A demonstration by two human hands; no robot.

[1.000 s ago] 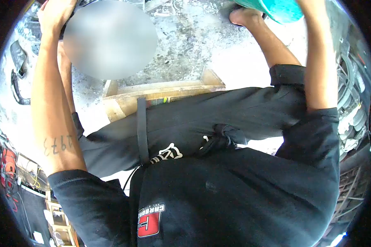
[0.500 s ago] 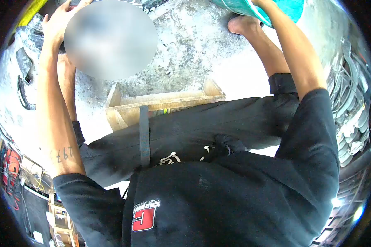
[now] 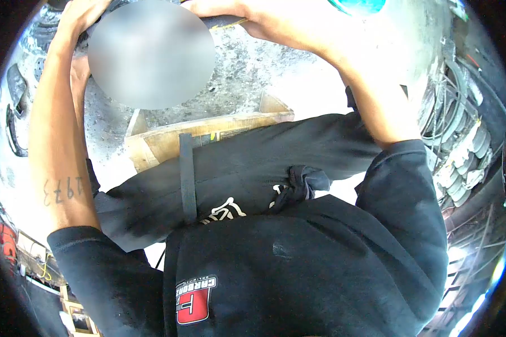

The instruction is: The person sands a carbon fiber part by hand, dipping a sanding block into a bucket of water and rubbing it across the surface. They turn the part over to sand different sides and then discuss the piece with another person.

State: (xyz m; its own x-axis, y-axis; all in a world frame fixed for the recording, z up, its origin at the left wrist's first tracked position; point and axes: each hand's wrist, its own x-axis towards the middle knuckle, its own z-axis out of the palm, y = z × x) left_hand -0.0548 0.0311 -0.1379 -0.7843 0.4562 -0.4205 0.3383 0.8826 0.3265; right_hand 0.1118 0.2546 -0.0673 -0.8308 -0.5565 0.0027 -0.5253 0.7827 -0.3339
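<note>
Nearest, one strap (image 3: 187, 174) lies over the dark trousers (image 3: 253, 151), with one wooden frame (image 3: 208, 124) just beyond. Farther out are two hands: the left hand (image 3: 87, 11), cut by the top edge, and the right hand (image 3: 216, 8), its fingertips hidden; whether either is spread or gripping, I cannot tell. One dark piece (image 3: 222, 21) shows at the right hand, the nearer one, partly behind a blurred patch (image 3: 152, 56); its long axis is unclear. One teal bucket (image 3: 362, 4) sits off right.
</note>
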